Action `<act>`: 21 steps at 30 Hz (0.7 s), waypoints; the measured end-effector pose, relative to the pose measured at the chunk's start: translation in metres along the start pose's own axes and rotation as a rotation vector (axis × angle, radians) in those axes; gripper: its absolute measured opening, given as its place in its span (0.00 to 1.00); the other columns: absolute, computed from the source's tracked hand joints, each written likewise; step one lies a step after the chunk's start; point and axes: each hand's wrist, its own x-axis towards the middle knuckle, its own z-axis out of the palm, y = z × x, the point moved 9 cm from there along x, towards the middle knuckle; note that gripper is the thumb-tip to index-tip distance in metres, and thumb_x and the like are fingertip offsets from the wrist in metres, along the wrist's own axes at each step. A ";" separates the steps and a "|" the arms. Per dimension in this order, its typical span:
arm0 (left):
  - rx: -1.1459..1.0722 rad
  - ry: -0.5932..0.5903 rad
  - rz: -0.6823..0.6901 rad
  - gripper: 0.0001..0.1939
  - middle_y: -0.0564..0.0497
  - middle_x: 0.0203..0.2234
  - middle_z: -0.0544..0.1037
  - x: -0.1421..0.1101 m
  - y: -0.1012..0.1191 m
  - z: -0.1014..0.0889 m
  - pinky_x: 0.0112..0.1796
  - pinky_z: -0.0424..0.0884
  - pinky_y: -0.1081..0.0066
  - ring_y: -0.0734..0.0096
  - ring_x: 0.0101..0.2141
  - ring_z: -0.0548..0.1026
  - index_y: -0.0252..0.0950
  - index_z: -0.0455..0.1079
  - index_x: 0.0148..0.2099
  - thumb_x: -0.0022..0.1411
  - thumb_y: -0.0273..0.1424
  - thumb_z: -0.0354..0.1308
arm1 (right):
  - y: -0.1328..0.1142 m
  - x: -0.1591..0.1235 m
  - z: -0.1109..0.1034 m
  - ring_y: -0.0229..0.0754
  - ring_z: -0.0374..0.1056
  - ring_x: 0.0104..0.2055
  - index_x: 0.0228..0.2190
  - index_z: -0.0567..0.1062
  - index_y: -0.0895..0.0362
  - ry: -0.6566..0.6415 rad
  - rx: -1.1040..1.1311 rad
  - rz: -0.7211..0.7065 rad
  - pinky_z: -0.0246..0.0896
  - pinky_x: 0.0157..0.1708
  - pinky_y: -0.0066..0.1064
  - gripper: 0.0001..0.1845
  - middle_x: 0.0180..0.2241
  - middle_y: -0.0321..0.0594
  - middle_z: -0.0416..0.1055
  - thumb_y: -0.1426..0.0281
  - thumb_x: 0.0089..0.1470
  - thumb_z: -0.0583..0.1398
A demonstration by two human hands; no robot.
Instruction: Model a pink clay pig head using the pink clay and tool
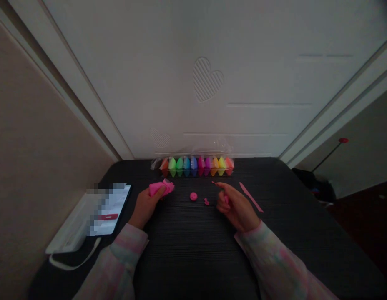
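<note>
My left hand (146,204) grips a pink clay packet (161,187) at the left of the dark table (187,250). My right hand (235,206) is curled, pinching a small bit of pink clay (226,199) between the fingers. Between the two hands a round pink clay disc (193,196) lies on the table, with a tiny pink scrap (206,202) beside it. A pink modelling tool (250,196) lies just right of my right hand, untouched.
A row of several coloured clay packets (196,166) in clear wrap stands at the table's far edge against the white door (206,79). A phone (109,210) rests on a white case at the left edge. The table drops off at right.
</note>
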 end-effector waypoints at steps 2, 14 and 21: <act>0.075 -0.013 0.063 0.21 0.49 0.22 0.72 0.000 0.005 0.001 0.31 0.63 0.66 0.64 0.27 0.69 0.32 0.68 0.26 0.47 0.47 0.51 | 0.000 0.001 0.000 0.25 0.37 0.11 0.24 0.67 0.57 -0.014 0.015 -0.025 0.35 0.13 0.20 0.15 0.09 0.22 0.46 0.57 0.45 0.58; 0.469 0.003 0.226 0.23 0.45 0.23 0.72 0.004 0.015 0.000 0.34 0.61 0.65 0.60 0.30 0.69 0.35 0.68 0.24 0.55 0.45 0.41 | -0.013 0.008 -0.012 0.34 0.58 0.22 0.35 0.64 0.56 0.108 -0.804 -0.393 0.55 0.23 0.27 0.11 0.21 0.30 0.61 0.65 0.48 0.53; 0.668 0.093 0.216 0.25 0.43 0.27 0.73 0.005 0.014 -0.006 0.32 0.61 0.65 0.60 0.30 0.69 0.32 0.69 0.30 0.57 0.44 0.37 | 0.000 0.005 0.010 0.39 0.66 0.33 0.35 0.67 0.58 -0.002 -1.343 -0.554 0.61 0.35 0.32 0.09 0.30 0.40 0.69 0.71 0.53 0.49</act>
